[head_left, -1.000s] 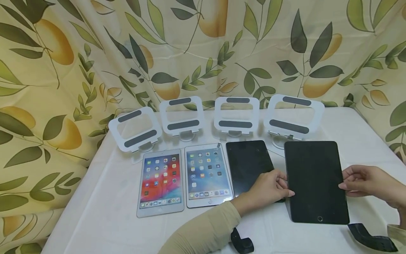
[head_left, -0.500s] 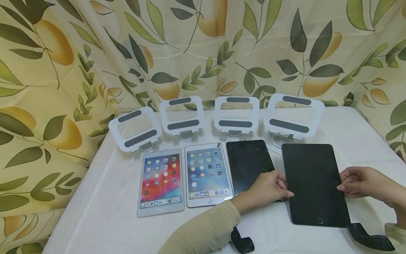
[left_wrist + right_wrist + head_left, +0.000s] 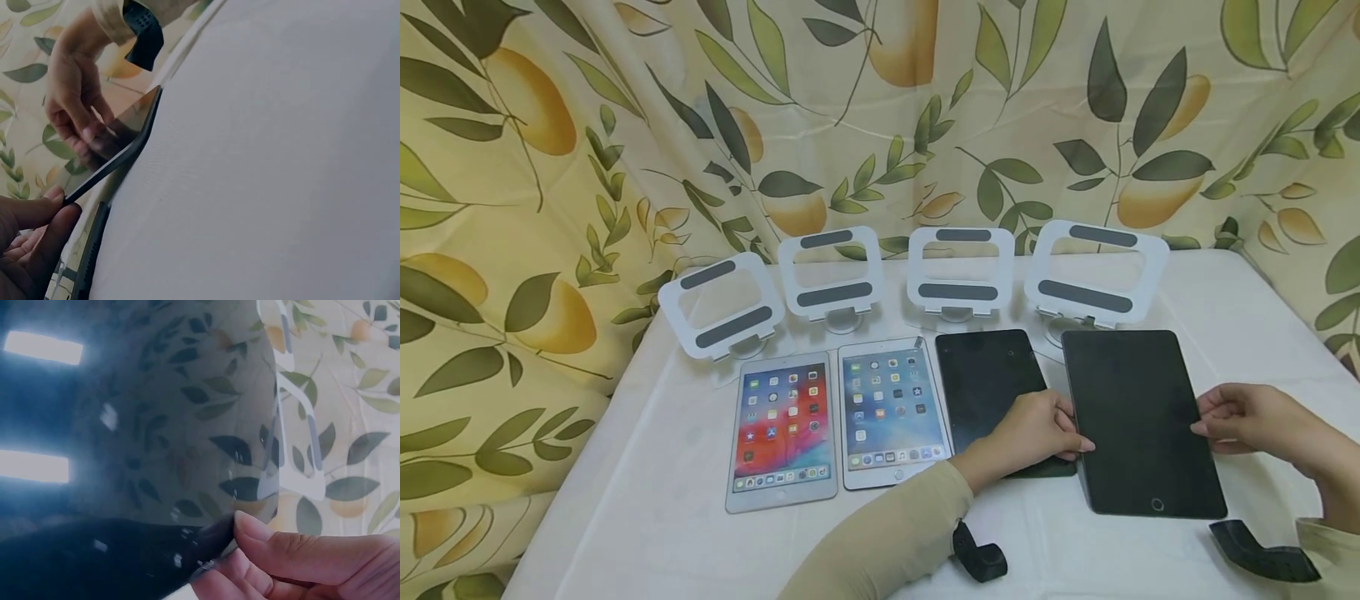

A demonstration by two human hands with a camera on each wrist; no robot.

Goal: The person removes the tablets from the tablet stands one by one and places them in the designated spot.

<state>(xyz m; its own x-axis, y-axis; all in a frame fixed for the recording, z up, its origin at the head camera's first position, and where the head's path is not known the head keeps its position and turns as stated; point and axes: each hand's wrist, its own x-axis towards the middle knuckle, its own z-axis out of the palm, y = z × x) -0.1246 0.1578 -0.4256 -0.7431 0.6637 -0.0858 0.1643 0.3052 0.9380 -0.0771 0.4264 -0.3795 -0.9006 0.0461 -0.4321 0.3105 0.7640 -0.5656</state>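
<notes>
A black tablet (image 3: 1138,421) with a round home button lies at the right of the row, its screen dark. My left hand (image 3: 1036,433) pinches its left edge between thumb and fingers. On the opposite edge, my right hand (image 3: 1258,421) pinches it the same way. In the left wrist view, the tablet (image 3: 115,165) is seen nearly edge-on, raised above the white cloth. Its glossy screen (image 3: 137,456) fills much of the right wrist view. Beneath my left forearm and hand lies another dark tablet (image 3: 985,375), partly covered.
Two white tablets with lit screens, one red and blue (image 3: 782,429) and one blue (image 3: 891,412), lie to the left. Behind stand several white tablet stands (image 3: 958,292) with grey pads. A patterned curtain (image 3: 880,125) hangs at the back of the white-covered table (image 3: 647,467).
Both hands keep their pinch on the black tablet. It has shifted slightly left, and over the last half second slightly away from me. The other tablets and the stands have stayed put.
</notes>
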